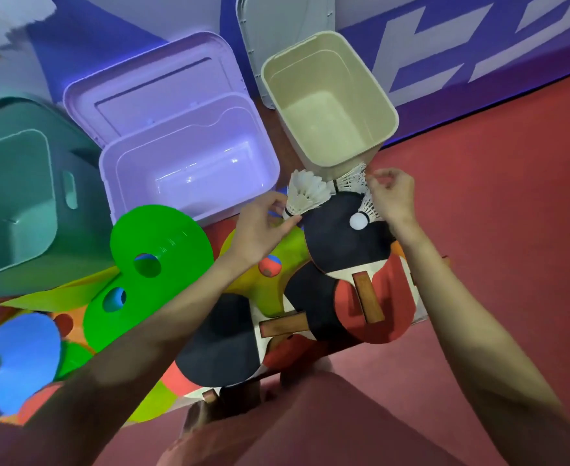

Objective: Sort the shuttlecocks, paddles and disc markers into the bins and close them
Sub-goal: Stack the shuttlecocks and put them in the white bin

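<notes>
Smooth plastic bins sit open, nothing inside: teal bin (14, 196) at 9 o'clock, lilac bin (189, 169) at 11, beige bin (330, 105) at 1. Left hand (260, 227) pinches a feathered shuttlecock (305, 193); right hand (391, 196) pinches another shuttlecock's feathers (354, 179), over black rubber paddles (340, 230).

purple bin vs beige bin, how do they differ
The purple bin is wider and shallower; the beige bin is narrower and deeper. The purple bin's lid is attached and folded back behind it; the beige bin carries no lid. Both stand open and look empty.
</notes>
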`<state>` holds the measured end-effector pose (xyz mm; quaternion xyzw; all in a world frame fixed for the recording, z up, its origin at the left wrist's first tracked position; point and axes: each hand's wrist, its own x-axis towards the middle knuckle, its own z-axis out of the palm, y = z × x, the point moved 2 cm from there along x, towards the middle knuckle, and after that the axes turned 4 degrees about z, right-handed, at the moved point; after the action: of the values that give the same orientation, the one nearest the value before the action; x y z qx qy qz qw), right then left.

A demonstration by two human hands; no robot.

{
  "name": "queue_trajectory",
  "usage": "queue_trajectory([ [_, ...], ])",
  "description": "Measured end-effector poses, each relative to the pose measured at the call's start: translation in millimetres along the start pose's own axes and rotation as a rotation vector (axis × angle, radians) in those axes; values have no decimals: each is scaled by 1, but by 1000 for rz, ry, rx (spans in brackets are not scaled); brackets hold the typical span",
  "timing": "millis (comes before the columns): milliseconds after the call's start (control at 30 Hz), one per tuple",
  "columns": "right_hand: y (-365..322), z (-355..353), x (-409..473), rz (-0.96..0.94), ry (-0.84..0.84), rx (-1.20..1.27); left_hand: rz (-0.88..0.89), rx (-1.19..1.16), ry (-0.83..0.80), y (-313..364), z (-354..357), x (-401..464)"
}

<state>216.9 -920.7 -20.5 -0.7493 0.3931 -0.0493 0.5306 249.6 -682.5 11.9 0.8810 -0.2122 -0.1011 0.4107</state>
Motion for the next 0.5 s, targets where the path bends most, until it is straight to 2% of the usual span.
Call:
queue_trajectory([
  [233, -8, 30, 9, 112, -129, -133, -112, -59, 38, -9, -14, -19],
  [400, -19, 32, -19, -23, 30, -255, -189, -111, 110, -19, -26, -40],
  [500, -30, 34, -62, -127, 67, -133, -229, -160, 152, -26, -39, -60],
])
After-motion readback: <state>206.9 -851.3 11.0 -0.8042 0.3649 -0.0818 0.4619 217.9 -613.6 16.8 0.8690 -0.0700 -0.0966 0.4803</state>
